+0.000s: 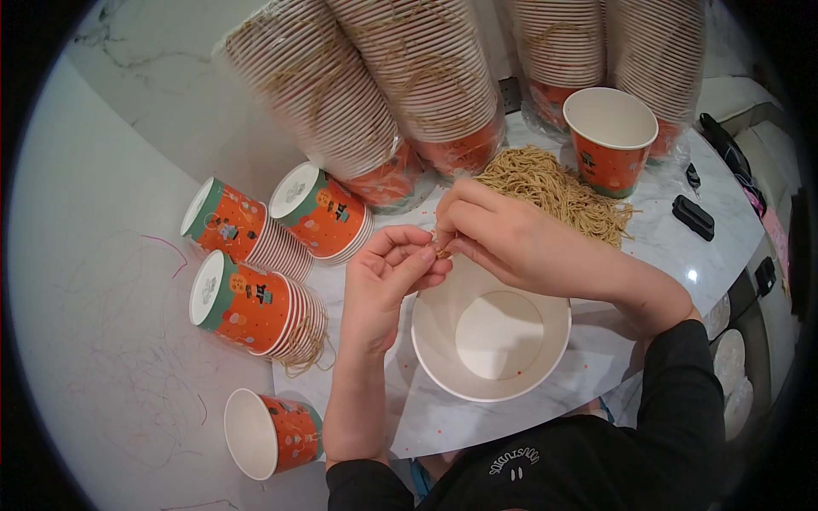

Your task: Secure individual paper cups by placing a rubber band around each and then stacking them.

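Note:
Just above the far left rim of a large white-lined paper bucket (543, 375), both my hands meet. My left hand (385, 285) is closed in a pinch, and my right hand (503, 228) pinches at the same spot. A small bit of tan cord (441, 252) shows between the fingertips; most of it is hidden by the fingers. The bucket stands upright with its mouth toward me, and a small orange speck lies inside. Beyond my right hand is a heap of tan cords (567, 194).
Nested orange-and-green paper buckets (256, 302) lie on their sides at the left, with cord hanging from one stack. A single bucket (251, 434) lies near left. Tall plastic-wrapped bucket stacks (426, 77) line the back. An upright bucket (609, 157) and a black object (694, 218) are at right.

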A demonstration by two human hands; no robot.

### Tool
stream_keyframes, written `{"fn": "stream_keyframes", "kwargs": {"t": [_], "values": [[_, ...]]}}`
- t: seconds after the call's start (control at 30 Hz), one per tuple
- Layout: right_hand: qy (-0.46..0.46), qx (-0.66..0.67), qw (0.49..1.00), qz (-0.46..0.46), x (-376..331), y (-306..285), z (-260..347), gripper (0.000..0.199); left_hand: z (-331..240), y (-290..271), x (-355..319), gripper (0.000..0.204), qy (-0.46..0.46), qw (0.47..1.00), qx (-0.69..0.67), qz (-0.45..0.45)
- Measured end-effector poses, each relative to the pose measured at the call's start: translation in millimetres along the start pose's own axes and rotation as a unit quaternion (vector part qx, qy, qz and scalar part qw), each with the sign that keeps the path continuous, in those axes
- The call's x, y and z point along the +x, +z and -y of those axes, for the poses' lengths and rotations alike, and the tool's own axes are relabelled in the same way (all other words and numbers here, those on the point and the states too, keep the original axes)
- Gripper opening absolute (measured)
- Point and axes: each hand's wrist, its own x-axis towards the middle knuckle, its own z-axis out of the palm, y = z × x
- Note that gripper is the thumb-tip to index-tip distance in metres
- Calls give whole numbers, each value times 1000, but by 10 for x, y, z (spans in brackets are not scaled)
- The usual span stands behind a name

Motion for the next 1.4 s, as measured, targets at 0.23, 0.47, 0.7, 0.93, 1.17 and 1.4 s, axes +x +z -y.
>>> {"fn": "stream_keyframes", "kwargs": {"t": [0.23,0.47,0.7,0.93,1.17,1.4], "values": [[22,5,1000,15,21,-40,58,12,11,-45,7,13,-21,998,-49,38],[63,31,997,39,24,-61,83,16,18,-90,10,12,-28,997,-63,33],[48,3,999,12,-15,-11,39,18,7,-27,-2,15,-14,1000,-25,12],[66,1,998,-19,8,-40,97,16,12,-19,-7,13,-3,1000,-26,-11],[61,-22,998,-9,-4,-19,71,16,-2,-30,-12,14,7,999,-34,3],[47,-5,999,-24,-15,-5,83,14,6,-4,-4,14,-2,999,-32,-6]]}}
